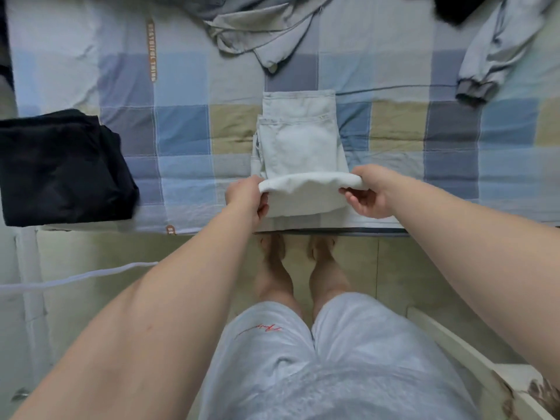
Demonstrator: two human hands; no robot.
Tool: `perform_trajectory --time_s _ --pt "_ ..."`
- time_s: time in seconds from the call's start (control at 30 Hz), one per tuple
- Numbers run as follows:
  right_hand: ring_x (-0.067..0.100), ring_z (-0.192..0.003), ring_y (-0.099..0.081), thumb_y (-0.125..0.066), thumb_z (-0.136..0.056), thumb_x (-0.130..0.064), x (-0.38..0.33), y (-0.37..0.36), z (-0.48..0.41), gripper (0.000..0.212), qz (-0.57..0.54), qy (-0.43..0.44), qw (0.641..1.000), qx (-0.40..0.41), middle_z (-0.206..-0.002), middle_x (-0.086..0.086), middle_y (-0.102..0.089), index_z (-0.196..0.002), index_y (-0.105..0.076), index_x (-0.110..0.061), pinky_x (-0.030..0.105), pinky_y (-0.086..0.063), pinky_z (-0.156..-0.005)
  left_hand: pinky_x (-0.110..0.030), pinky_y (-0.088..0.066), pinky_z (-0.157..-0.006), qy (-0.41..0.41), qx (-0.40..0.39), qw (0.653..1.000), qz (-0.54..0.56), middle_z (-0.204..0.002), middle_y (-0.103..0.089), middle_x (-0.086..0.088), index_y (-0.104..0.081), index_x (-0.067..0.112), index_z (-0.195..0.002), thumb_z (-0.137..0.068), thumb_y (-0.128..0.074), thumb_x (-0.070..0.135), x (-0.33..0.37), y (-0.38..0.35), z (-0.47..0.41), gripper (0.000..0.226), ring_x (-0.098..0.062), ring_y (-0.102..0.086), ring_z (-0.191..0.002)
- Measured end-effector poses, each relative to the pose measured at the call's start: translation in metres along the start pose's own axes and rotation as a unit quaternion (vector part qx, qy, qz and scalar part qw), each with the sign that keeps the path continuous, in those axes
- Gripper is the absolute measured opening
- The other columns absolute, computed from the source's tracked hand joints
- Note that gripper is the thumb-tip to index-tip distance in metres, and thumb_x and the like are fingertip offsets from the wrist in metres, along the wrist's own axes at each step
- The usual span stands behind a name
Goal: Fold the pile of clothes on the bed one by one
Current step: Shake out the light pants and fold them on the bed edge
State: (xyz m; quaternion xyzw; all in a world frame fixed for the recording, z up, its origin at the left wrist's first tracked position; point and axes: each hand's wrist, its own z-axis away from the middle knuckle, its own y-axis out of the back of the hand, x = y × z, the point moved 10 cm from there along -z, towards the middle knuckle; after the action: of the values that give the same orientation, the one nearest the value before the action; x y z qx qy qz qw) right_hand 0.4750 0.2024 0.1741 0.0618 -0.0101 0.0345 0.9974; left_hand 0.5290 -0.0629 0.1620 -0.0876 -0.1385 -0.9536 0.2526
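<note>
The pale blue, denim-like trousers (303, 140) lie partly folded on the checked bed (181, 131), at the middle of its near edge. The left hand (247, 197) and the right hand (371, 192) each grip one end of the rounded near fold, with the fingers (356, 197) curled round the cloth, and hold it a little above the bed. I judge this to be a late fold of this garment. The next move calls for carrying the fold toward the far edge, both ends level, and laying it flat. A folded black garment (60, 168) lies near the left edge, and crumpled grey clothes (266, 34) wait at the far edge.
</note>
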Motion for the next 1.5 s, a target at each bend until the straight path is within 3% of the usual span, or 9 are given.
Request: perform_trajectory --time_s 0.33,0.43,0.5,0.57,0.67,0.87,1.13,1.3,1.5 --pt "0.012 -0.055 -0.066 -0.052 -0.096 -0.012 -0.152 -0.038 -0.072 0.020 -0.145 0.047 0.988 -0.028 -0.068 0.002 -0.068 -0.085 -0.068 -0.007 0.020 -0.055 -0.046 -0.019 -0.048 -0.055 -0.079 -0.066 0.994 0.026 -0.082 -0.073 0.008 -0.070 0.023 -0.106 -0.089 -0.067 0.035 0.127 -0.078 -0.086 0.021 -0.006 -0.059 -0.061" --pt "0.013 -0.091 -0.066 -0.052 -0.102 -0.022 -0.187 -0.055 -0.104 0.017 -0.140 0.134 0.979 -0.064 -0.101 -0.004 -0.071 -0.110 -0.066 -0.016 0.030 -0.057 -0.073 -0.026 -0.043 -0.065 -0.185 -0.080 0.979 0.001 -0.094 -0.065 0.003 -0.059 0.016 -0.122 -0.096 -0.066 0.030 0.149 -0.105 -0.117 0.030 -0.016 -0.057 -0.080" --pt "0.011 -0.109 -0.058 -0.057 -0.100 -0.024 -0.201 -0.062 -0.131 0.027 -0.053 0.238 0.969 -0.047 -0.128 -0.007 -0.064 -0.126 -0.062 -0.022 0.030 -0.044 -0.095 -0.027 -0.046 -0.089 -0.292 -0.091 0.947 -0.100 -0.123 -0.062 0.001 -0.033 0.020 -0.152 -0.093 -0.070 0.027 0.151 -0.122 -0.138 0.070 -0.014 -0.056 -0.117" --pt "0.009 -0.131 -0.047 -0.060 -0.095 -0.034 -0.209 -0.068 -0.157 0.048 0.160 0.376 0.913 0.021 -0.151 -0.006 -0.047 -0.142 -0.054 -0.025 0.031 -0.032 -0.114 -0.035 -0.028 -0.117 -0.381 -0.083 0.853 -0.347 -0.159 -0.038 0.002 -0.006 0.035 -0.160 -0.093 -0.064 0.042 0.132 -0.143 -0.162 0.089 -0.013 -0.030 -0.148" --pt "0.014 -0.155 -0.006 -0.047 -0.098 -0.050 -0.191 -0.092 -0.201 0.065 0.464 0.480 0.736 0.116 -0.168 -0.010 -0.010 -0.157 -0.027 -0.033 0.050 -0.008 -0.124 -0.055 -0.009 -0.123 -0.460 0.018 0.668 -0.585 -0.169 -0.008 0.010 -0.011 0.038 -0.160 -0.099 -0.036 0.060 0.106 -0.157 -0.200 0.069 -0.019 -0.002 -0.156" --pt "0.028 -0.154 -0.008 -0.040 -0.093 -0.052 -0.187 -0.104 -0.232 0.074 0.499 0.598 0.576 0.249 -0.168 0.007 -0.014 -0.158 -0.020 -0.023 0.060 -0.011 -0.121 -0.059 -0.004 -0.120 -0.558 0.124 0.587 -0.574 -0.168 -0.013 0.005 -0.023 0.033 -0.159 -0.096 -0.029 0.062 0.091 -0.164 -0.231 0.069 -0.026 -0.010 -0.155" --pt "0.027 -0.155 -0.004 -0.062 -0.090 -0.049 -0.198 -0.082 -0.185 0.087 0.503 0.525 0.668 0.159 -0.169 0.002 0.004 -0.160 -0.016 -0.024 0.049 -0.015 -0.123 -0.051 -0.007 -0.123 -0.481 0.061 0.644 -0.592 -0.170 0.005 0.005 -0.012 0.035 -0.160 -0.089 -0.054 0.065 0.115 -0.148 -0.196 0.088 -0.020 0.003 -0.155" --pt "0.028 -0.142 -0.037 -0.070 -0.085 -0.051 -0.162 -0.017 -0.207 0.096 0.305 0.327 0.885 0.127 -0.160 0.006 -0.030 -0.159 -0.017 -0.019 0.045 -0.033 -0.116 -0.048 -0.019 -0.120 -0.314 0.120 0.845 -0.416 -0.168 -0.005 0.002 -0.005 0.032 -0.159 -0.076 -0.073 0.066 0.099 -0.089 -0.203 0.113 -0.027 -0.015 -0.152" --pt "0.016 -0.100 -0.063 -0.079 -0.080 -0.050 -0.141 -0.014 -0.237 0.062 0.127 0.261 0.956 0.036 -0.116 -0.004 -0.064 -0.124 -0.053 -0.014 0.032 -0.049 -0.083 -0.042 -0.045 -0.103 -0.221 0.070 0.928 -0.290 -0.132 -0.059 0.001 -0.041 0.020 -0.130 -0.076 -0.075 0.065 0.067 -0.075 -0.226 0.078 -0.028 -0.058 -0.121"
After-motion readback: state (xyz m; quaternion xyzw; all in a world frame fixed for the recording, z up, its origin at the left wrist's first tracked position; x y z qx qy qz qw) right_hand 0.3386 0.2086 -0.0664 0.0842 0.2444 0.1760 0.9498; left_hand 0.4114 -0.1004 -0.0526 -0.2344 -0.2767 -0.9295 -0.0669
